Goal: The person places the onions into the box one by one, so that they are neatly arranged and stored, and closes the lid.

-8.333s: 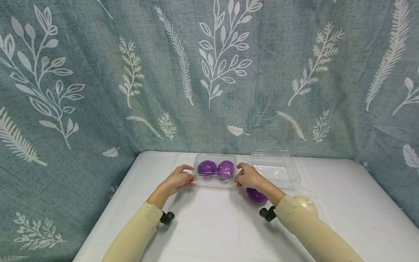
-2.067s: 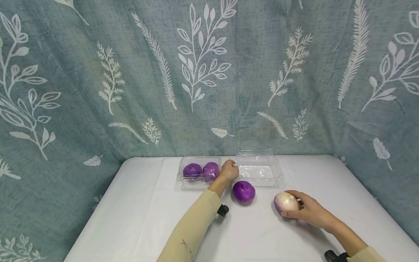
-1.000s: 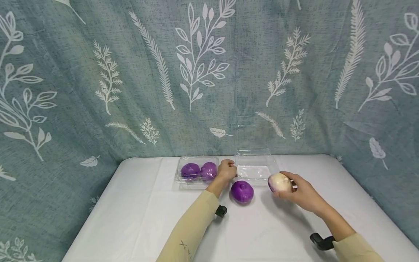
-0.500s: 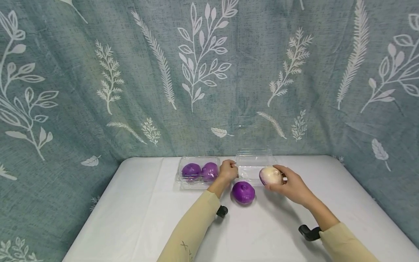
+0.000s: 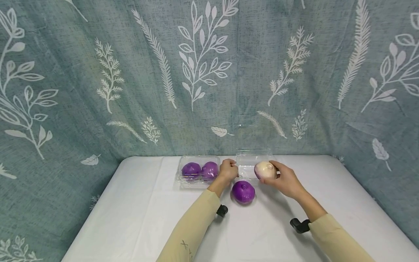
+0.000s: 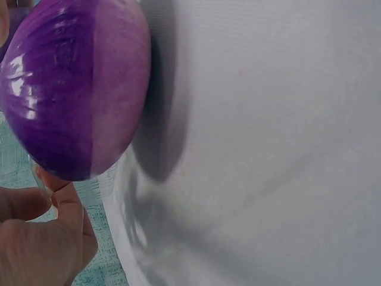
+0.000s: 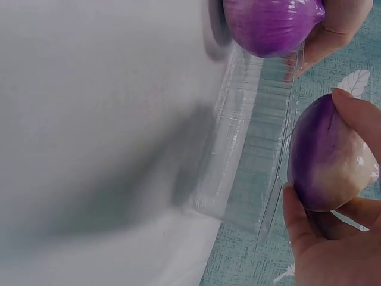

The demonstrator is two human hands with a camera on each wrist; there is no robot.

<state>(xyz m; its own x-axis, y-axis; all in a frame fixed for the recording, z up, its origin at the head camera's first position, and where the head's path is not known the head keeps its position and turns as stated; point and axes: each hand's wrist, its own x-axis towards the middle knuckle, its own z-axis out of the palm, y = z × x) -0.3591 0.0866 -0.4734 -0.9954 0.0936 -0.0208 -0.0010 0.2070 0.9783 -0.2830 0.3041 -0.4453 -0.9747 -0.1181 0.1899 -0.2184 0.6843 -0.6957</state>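
Where right grip [image 5: 284, 181] holds, onion [image 5: 265, 170] round, glossy; tray [image 5: 246, 171] clear

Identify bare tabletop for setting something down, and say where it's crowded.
On the white table, one bare patch lies between the left sleeve and left edge; another between the right sleeve and right edge. Crowded: the back middle, where the left hand, right hand, open container, filled container, pale onion and loose purple onion cluster.

Clear container [image 5: 246, 171] partly behind pale onion [image 5: 264, 169]
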